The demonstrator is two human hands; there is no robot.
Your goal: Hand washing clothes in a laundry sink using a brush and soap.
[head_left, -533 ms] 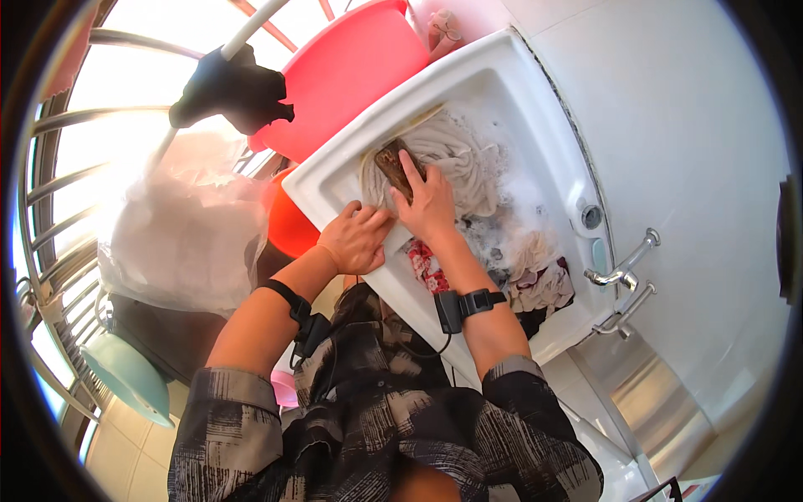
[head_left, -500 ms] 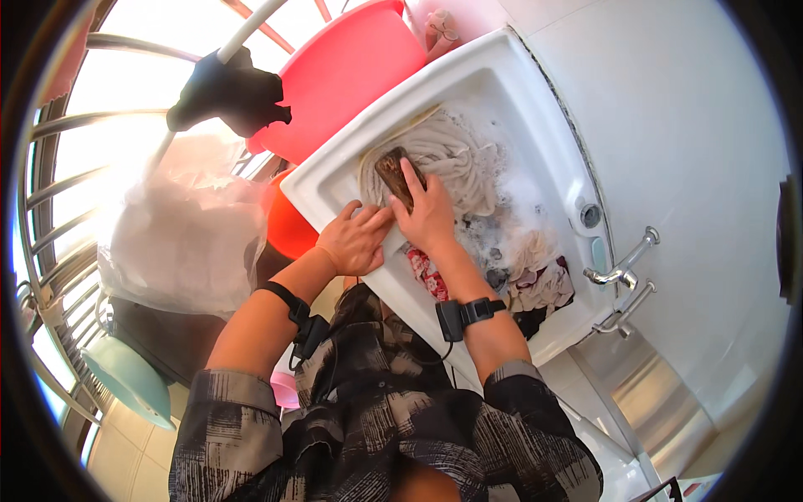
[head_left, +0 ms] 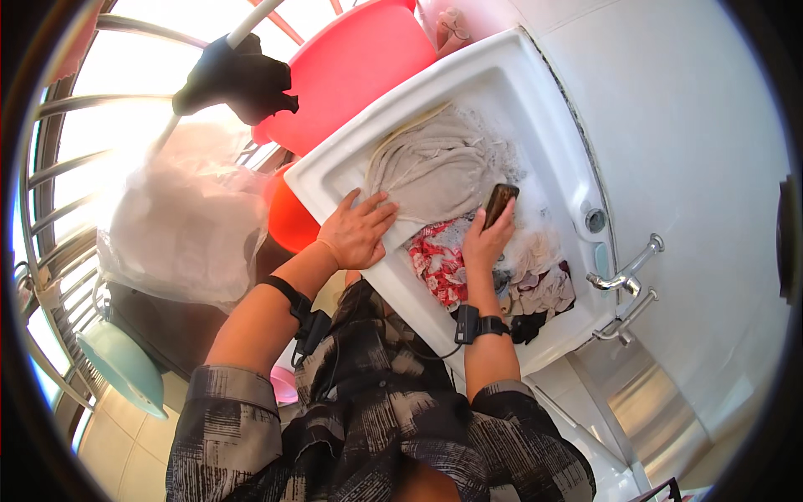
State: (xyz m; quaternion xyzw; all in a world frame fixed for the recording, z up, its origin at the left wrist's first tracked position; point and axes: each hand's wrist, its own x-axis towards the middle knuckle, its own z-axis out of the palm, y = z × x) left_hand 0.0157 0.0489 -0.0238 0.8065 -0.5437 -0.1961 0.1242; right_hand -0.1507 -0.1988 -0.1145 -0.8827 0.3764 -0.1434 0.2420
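A soaked light grey cloth lies spread against the left side of the white sink. My left hand rests at the sink's near left edge, its fingers spread flat over the cloth's near corner. In my right hand is a brown wooden scrub brush, lifted right of the cloth over the suds; its bristles do not show. A red and white patterned cloth lies left of my right wrist. Several wet garments are bunched to the right of it.
Two metal taps stick out from the tiled wall on the right. Behind the sink leans a large pink tub, with an orange bucket at the left. A black cloth hangs on a pole. Below it is a translucent plastic bag.
My right hand has moved right with the brush, off the grey cloth. The cloth now lies smoother and shows more. My left hand has stayed near the sink's edge, its fingers flatter.
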